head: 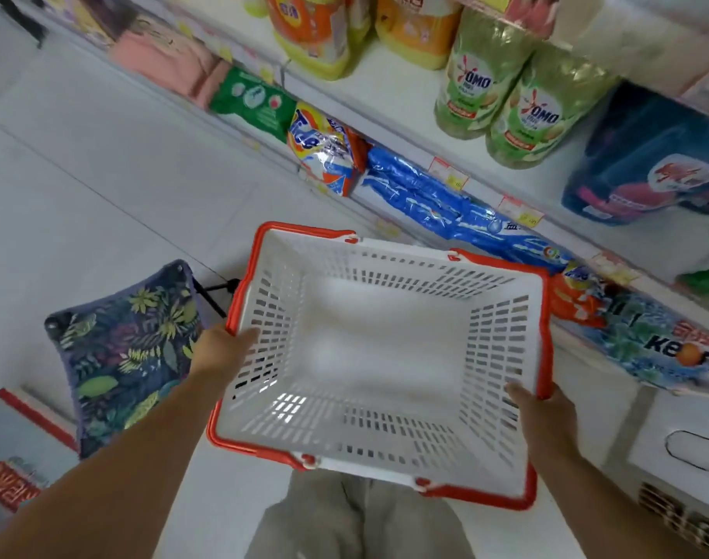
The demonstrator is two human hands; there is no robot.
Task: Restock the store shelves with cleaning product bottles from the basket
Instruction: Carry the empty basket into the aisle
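ok so both grips are on the basket: left grip is wrapped over the left rim with one digit lying down the inside wall. Right grip pinches the near right corner, thumb inside and the other fingers tucked out of sight under the rim. The basket is held up in the air in front of the person, tilted a bit, just beside the shelves, and there's not one bottle in it. So my read is the restocking is done and this is the carry-it-away bit (or go refill)

tip for doing it well: it should be light when empty, so no need to squeeze. Just keep it level and swing it wide of the soft bags poking out low down, since the far right corner looks very close to them. The red handles are folded flat on the rim; flipping them up would free a grip

materials: the basket is rigid white plastic with slotted walls, a smooth floor and glossy red trim. The bags are crinkly blue film. Up on the shelves are green OMO bottles, rounded and shiny, a dark blue pack, and orange and yellow jugs further along. There's a floral fabric seat on the pale floor to the left
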